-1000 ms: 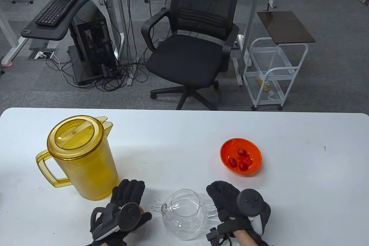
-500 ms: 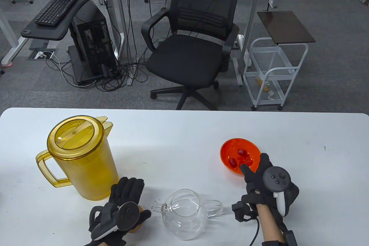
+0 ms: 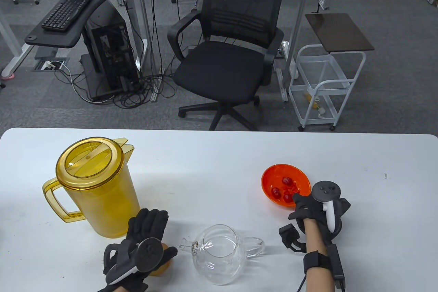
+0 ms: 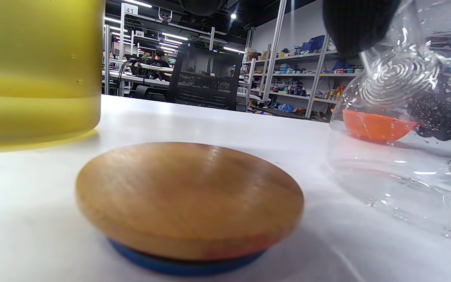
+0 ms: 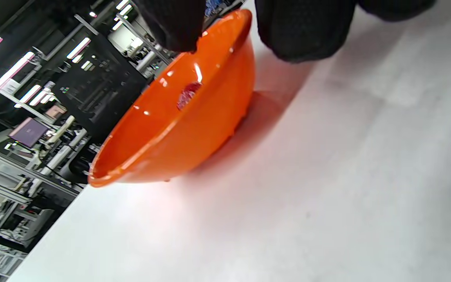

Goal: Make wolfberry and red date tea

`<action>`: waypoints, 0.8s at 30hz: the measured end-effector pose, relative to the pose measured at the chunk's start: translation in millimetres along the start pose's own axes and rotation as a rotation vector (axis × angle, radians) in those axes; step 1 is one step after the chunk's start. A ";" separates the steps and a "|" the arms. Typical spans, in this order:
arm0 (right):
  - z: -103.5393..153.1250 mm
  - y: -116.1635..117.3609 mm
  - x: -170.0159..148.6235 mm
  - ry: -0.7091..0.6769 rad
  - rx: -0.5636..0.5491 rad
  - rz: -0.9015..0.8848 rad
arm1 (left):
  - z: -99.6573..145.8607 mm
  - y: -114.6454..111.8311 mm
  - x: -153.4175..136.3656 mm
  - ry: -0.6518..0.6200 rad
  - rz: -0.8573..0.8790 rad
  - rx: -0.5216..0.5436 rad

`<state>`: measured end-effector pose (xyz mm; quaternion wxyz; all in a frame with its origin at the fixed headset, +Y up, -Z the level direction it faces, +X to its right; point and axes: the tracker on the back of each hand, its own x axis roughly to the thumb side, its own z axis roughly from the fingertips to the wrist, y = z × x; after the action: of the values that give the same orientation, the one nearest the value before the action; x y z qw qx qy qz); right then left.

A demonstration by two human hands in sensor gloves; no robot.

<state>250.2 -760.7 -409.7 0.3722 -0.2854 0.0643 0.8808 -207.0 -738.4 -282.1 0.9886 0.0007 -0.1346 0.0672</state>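
An orange bowl (image 3: 285,173) holds three red dates (image 3: 284,189) at the right of the white table (image 3: 212,168). My right hand (image 3: 298,200) is at the bowl's near rim, fingers apart and holding nothing. In the right wrist view one fingertip (image 5: 174,23) hangs over the bowl (image 5: 178,129) and another sits outside it. A clear glass teapot (image 3: 219,254) stands open at the front middle. My left hand (image 3: 150,233) lies spread over a wooden lid (image 3: 160,267), which lies flat on the table in the left wrist view (image 4: 188,203).
A tall yellow pitcher (image 3: 95,186) with its lid on stands at the left, close to my left hand; it also shows in the left wrist view (image 4: 37,70). Beyond the table's far edge stand an office chair (image 3: 229,49) and a white cart (image 3: 325,90).
My right hand left the teapot's handle and moved right and away to the orange bowl's near rim. My left hand stayed over the lid, shifting slightly.
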 end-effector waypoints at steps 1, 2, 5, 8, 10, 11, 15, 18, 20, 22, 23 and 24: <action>-1.2 1.1 -0.5 0.004 0.002 -0.005 | 0.0 0.2 -0.1 0.001 0.000 0.000; -3.2 2.8 -1.3 0.006 0.004 -0.022 | 0.1 0.7 -0.2 0.002 0.000 0.000; -7.8 7.1 -2.8 0.027 0.019 -0.053 | -0.2 1.7 -0.8 0.004 0.001 0.000; -11.2 10.0 -4.9 0.046 0.017 -0.063 | -0.6 2.2 -1.2 0.006 0.005 0.000; -13.0 11.3 -7.0 0.055 0.013 -0.098 | -0.5 2.5 -1.3 0.006 0.005 -0.001; -13.9 11.9 -8.2 0.063 0.012 -0.127 | -0.5 2.7 -1.3 0.006 0.003 -0.002; -15.6 12.0 -9.4 0.076 0.006 -0.191 | -0.5 3.4 -1.8 0.008 -0.006 -0.001; -14.6 12.5 -8.5 0.071 -0.003 -0.232 | -0.4 4.0 -2.1 0.010 -0.012 0.000; -12.9 11.9 -6.2 0.049 -0.008 -0.225 | -0.3 4.4 -2.3 0.011 -0.014 0.002; -9.8 10.2 -3.2 0.025 -0.013 -0.204 | -0.3 4.6 -2.4 0.012 -0.013 0.004; -8.1 9.1 -1.3 0.011 -0.019 -0.194 | -0.3 4.8 -2.5 0.012 -0.013 0.005; -5.8 7.3 1.6 -0.012 -0.027 -0.186 | -0.3 5.0 -2.7 0.012 -0.013 0.006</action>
<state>246.9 -766.8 -416.0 0.4490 -0.2898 0.0235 0.8449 -210.2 -733.8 -283.2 0.9898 0.0043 -0.1284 0.0613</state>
